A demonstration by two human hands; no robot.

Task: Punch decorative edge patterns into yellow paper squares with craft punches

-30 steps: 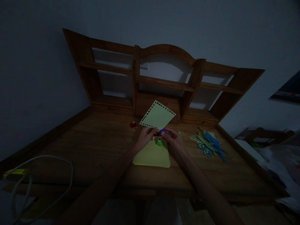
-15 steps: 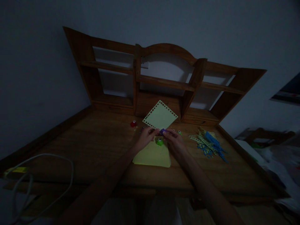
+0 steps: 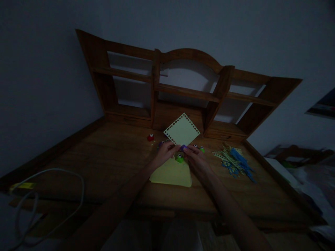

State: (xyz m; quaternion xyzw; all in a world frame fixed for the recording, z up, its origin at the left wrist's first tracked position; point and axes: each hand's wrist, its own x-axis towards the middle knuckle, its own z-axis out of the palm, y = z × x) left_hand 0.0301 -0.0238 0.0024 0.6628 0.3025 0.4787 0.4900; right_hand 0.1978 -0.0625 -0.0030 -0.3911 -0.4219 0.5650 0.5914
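Observation:
A yellow sheet of paper (image 3: 183, 130) with punched shapes along its edges is held up, one corner pointing away. My left hand (image 3: 167, 152) pinches its near left edge. My right hand (image 3: 195, 155) grips a small purple craft punch (image 3: 183, 148) at the sheet's near corner; whether the paper is inside it I cannot tell. Just below the hands a green craft punch (image 3: 179, 158) rests on a stack of yellow paper (image 3: 172, 174). Another purple punch (image 3: 161, 143) is partly hidden behind my left hand, and a second green punch (image 3: 201, 149) sits beyond my right hand.
A red punch (image 3: 150, 137) stands at the back left of the wooden desk (image 3: 112, 157). Blue and yellow paper strips (image 3: 237, 160) lie in a pile at right. A white cable (image 3: 83, 188) loops over the front left edge. A wooden shelf unit (image 3: 157, 87) rises behind.
The view has shifted slightly. The held sheet has turned a little in the hands, with its near corner still at the purple punch. Both hands keep their grip.

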